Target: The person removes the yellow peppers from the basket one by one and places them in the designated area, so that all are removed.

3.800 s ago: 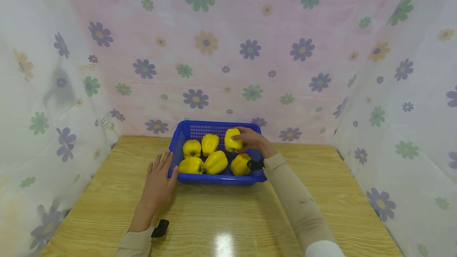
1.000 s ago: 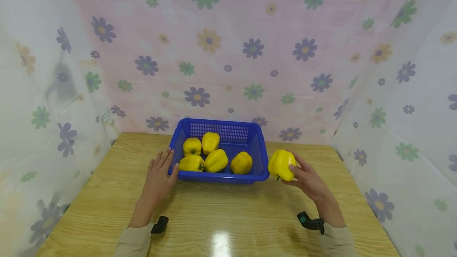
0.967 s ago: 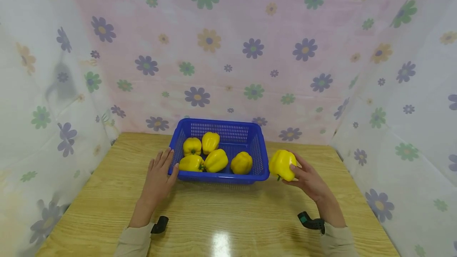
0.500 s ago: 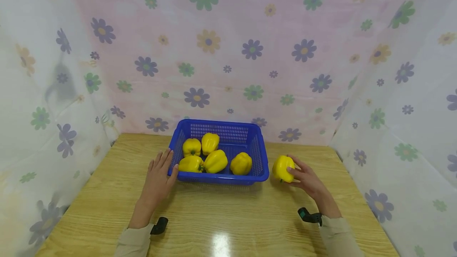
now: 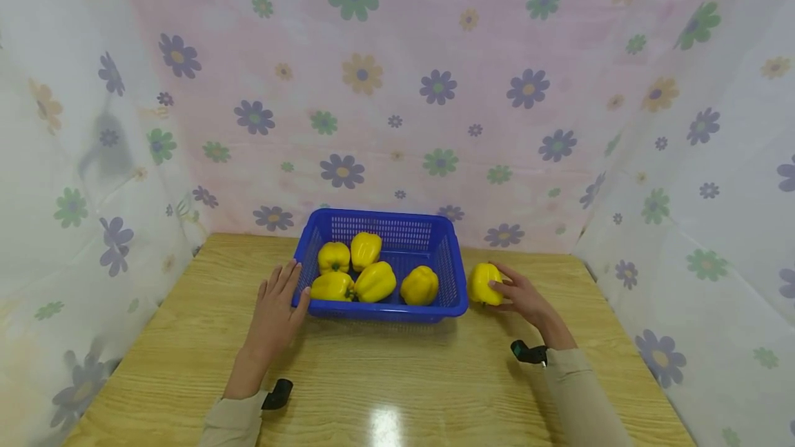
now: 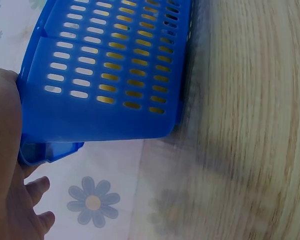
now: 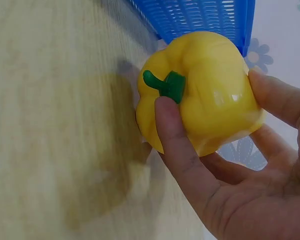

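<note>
My right hand [image 5: 518, 295] holds a yellow bell pepper [image 5: 484, 284] just right of the blue basket, low over the table. In the right wrist view, thumb and fingers are spread round the sides of the bell pepper [image 7: 215, 95], and one fingertip lies by its green stem [image 7: 174, 87]. My left hand [image 5: 276, 309] rests with fairly straight fingers on the left rim of the blue plastic basket [image 5: 385, 308]. The left wrist view has the left hand [image 6: 10, 195] at the basket's corner, beside its slotted wall [image 6: 110, 120].
Several more yellow bell peppers lie in the basket: one alone on the right [image 5: 419, 285], the others grouped at the left, such as the front one [image 5: 375, 281]. Wood-grained table [image 5: 385, 371] surrounds the basket. Flowered cloth [image 5: 397, 88] hangs behind and on both sides.
My right hand has lifted a bell pepper from the back right of the basket, carried it out to the right, lowered it, then shifted slightly towards the basket. The left hand stays on the rim.
</note>
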A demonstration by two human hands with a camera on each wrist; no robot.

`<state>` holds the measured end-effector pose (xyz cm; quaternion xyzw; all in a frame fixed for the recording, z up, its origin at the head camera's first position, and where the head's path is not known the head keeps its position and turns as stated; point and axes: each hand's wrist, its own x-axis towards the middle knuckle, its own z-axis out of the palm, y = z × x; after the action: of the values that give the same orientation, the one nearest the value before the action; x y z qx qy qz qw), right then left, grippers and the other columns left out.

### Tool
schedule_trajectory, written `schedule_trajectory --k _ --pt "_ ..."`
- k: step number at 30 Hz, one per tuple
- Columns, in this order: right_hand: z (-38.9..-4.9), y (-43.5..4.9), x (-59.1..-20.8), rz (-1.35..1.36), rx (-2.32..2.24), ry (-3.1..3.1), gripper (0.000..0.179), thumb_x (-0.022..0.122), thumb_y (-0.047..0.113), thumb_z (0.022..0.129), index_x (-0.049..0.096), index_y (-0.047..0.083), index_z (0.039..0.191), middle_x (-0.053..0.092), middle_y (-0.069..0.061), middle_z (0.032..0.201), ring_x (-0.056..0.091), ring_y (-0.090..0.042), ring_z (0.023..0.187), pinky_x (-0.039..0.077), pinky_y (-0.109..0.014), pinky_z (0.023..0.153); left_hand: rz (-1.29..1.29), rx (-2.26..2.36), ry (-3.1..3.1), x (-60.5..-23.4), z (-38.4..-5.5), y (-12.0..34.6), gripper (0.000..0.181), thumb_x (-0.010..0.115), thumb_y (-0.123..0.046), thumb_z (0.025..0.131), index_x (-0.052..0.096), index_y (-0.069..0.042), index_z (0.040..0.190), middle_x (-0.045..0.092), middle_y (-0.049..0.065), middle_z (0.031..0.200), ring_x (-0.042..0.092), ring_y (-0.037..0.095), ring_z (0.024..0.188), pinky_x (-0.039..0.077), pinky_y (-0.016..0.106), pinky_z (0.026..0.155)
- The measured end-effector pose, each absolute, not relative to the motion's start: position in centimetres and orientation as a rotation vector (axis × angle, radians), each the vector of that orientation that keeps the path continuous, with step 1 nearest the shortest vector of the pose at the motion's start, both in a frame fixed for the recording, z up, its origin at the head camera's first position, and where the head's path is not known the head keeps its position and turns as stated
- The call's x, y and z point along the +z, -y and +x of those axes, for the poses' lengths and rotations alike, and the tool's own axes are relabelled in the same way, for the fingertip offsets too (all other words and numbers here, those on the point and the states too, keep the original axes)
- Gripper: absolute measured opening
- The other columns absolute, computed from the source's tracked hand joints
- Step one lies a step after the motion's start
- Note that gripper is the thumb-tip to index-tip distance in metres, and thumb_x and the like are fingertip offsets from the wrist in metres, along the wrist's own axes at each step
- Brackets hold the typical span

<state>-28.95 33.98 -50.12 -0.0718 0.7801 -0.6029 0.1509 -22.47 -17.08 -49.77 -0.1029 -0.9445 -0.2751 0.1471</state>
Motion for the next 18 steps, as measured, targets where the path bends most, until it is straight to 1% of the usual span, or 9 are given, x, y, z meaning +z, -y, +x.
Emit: schedule_trajectory --k 6,9,13,16,18 --pt "-30.8 -33.5 -49.5 -0.213 -1.664 -2.258 0.069 0.051 0.023 0.108 0.013 0.007 0.164 0.031 -0.038 0.155 0.06 -0.036 0.122 0.05 -0.061 0.1 -0.288 -0.798 2.732 -49.8 -22.5 17.1 0.06 0.046 -0.031 0.109 0.031 0.0 0.158 0.028 0.021 0.165 0.016 0.047 0.153 0.012 0.072 0.118" --pt "-31.6 -33.2 -49.2 -0.201 -1.635 -2.279 0.068 0.05 0.024 0.109 0.015 0.008 0.164 0.03 -0.036 0.155 0.06 -0.036 0.121 0.051 -0.059 0.1 -0.29 -0.805 2.738 -49.8 -22.5 17.2 0.061 0.046 -0.032 0.109 0.031 0.0 0.159 0.027 0.02 0.166 0.016 0.047 0.154 0.012 0.071 0.118" --pt "-32.3 -32.8 -48.9 -0.196 -1.606 -2.281 0.066 0.049 0.023 0.109 0.017 0.009 0.164 0.032 -0.035 0.154 0.061 -0.033 0.118 0.051 -0.058 0.1 -0.295 -0.802 2.744 -49.7 -22.5 17.2 0.062 0.047 -0.032 0.108 0.031 -0.001 0.159 0.027 0.02 0.166 0.015 0.046 0.154 0.011 0.071 0.118" --pt "-32.9 -32.5 -48.8 -0.2 -1.579 -2.275 0.065 0.047 0.023 0.11 0.015 0.007 0.164 0.033 -0.035 0.152 0.061 -0.03 0.114 0.049 -0.06 0.102 -0.294 -0.794 2.749 -49.5 -22.4 17.2 0.062 0.046 -0.031 0.109 0.029 -0.001 0.159 0.027 0.02 0.166 0.015 0.046 0.154 0.01 0.071 0.119" --pt "-33.3 -32.3 -48.7 -0.205 -1.554 -2.279 0.065 0.046 0.023 0.11 0.014 0.007 0.164 0.031 -0.035 0.152 0.061 -0.031 0.114 0.048 -0.06 0.103 -0.293 -0.79 2.754 -49.4 -22.3 17.2 0.062 0.046 -0.031 0.109 0.029 -0.001 0.159 0.026 0.02 0.166 0.015 0.046 0.154 0.01 0.071 0.119"
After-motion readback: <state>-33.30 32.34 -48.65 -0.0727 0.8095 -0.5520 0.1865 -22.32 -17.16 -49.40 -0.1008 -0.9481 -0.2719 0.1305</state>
